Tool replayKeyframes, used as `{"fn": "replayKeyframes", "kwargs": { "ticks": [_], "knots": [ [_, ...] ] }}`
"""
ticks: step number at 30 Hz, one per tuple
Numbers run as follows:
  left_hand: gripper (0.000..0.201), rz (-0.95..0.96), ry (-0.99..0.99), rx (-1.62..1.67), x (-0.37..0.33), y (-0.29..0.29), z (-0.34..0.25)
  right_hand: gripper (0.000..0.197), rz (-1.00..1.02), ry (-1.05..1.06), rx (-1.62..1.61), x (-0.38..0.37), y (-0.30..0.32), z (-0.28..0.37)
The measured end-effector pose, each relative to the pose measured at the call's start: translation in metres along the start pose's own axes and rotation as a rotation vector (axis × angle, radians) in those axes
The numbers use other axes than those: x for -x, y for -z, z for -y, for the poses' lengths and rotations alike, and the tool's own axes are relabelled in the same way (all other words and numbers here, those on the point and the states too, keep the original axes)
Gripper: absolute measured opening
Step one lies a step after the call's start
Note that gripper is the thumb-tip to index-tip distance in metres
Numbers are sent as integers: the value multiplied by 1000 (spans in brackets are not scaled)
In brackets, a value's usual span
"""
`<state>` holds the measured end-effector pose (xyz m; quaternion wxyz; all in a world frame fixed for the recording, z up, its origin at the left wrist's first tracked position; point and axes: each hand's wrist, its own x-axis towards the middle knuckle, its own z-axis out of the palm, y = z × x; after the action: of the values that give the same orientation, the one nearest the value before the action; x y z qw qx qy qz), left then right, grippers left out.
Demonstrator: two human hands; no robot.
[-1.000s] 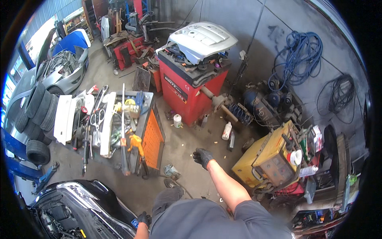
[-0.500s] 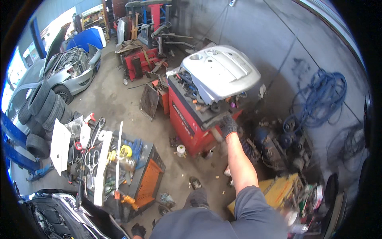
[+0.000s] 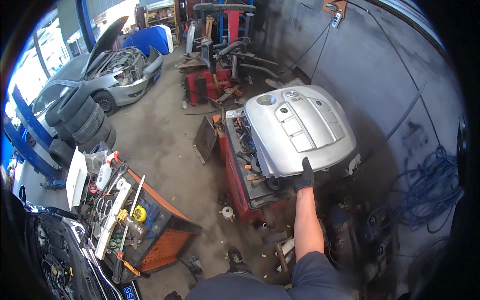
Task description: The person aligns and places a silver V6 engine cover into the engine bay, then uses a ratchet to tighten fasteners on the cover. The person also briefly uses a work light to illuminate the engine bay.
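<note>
My right hand point(image 3: 304, 176), in a black glove, holds the near edge of a silver plastic engine cover point(image 3: 305, 120). Its thumb lies on top, and the fingers are hidden under the rim. The cover rests over a dark tool tray point(image 3: 260, 200) on top of a red cabinet point(image 3: 234, 172). Loose tools point(image 3: 244, 140) show in the tray beside the cover's left side. Only a dark gloved bit of my left hand point(image 3: 173, 296) shows at the lower edge, away from the cover; its fingers cannot be made out.
An orange and black tool cart point(image 3: 167, 245) stands at left, loaded with tools, a spray bottle point(image 3: 104, 175) and yellow tape. Behind it are stacked tires point(image 3: 82, 117) and a silver car point(image 3: 110, 80). An open engine bay point(image 3: 55, 250) is lower left. Blue hose point(image 3: 430, 185) hangs right.
My right hand has moved from the cabinet's near edge up onto the engine cover's rim and taken hold. The view has shifted, so the cover appears closer and lower.
</note>
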<state>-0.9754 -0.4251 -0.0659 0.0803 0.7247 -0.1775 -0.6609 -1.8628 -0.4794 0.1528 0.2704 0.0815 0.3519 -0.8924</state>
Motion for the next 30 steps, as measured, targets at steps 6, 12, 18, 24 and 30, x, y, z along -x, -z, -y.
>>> {"fn": "replayKeyframes", "kwargs": {
  "ticks": [6, 12, 18, 24, 30],
  "knots": [
    [30, -369, -1209, -1025, 15, -19, -30, 51, 196, 25, -77, 18, -31, 19],
    [25, -109, -291, 119, 22, -45, -15, 52, 295, 92, -90, 29, -84, 64],
    [32, 10, -231, 186, 2, -23, 19, 46, 346, 378, 145, 65, -142, 104],
    [34, 193, -152, 453, -17, 22, 42, 60, 524, 685, 446, 160, -176, 133],
    [23, -265, -738, 335, 106, 61, -45, 54, 712, 424, 411, 287, -189, 105]
  ]
}}
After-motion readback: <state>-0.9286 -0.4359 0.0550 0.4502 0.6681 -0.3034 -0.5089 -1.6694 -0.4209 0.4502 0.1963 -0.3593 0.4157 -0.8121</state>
